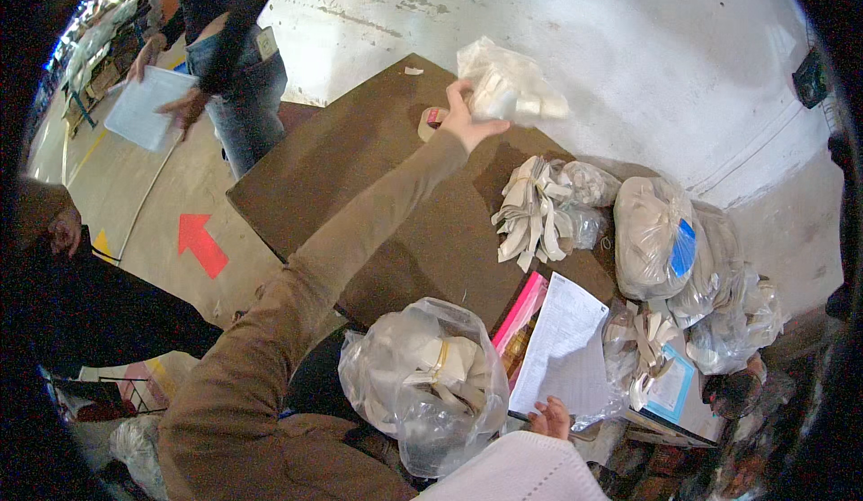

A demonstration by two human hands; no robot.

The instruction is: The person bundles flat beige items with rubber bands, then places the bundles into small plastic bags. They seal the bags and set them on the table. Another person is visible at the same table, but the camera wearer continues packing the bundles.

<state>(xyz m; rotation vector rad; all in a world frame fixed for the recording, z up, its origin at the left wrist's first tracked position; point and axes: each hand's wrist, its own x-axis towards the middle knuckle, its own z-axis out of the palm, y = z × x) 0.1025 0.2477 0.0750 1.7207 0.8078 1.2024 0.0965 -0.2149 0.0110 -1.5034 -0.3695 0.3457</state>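
Observation:
My left hand (472, 121) reaches to the far end of the brown table, fingers and thumb closed on a clear plastic bag (517, 83) of off-white pieces. Right beside that hand a roll of tape (431, 123) lies on the table. Close to me, my right hand (550, 418) is partly hidden behind pale cloth. Its curled fingers hold a thin dark pen (517, 416) at the lower edge of a printed sheet (562, 344). A large open plastic bag (422, 375) of off-white strips, banded together, sits left of the sheet.
A bundle of loose strips (535, 213) and several filled bags (654, 240) crowd the table's right side. Under the sheet lies a pink-edged pouch (521, 317). At the left stands a person (243, 69) holding a pale flat sheet; another person's dark-clothed leg (108, 312) is nearer.

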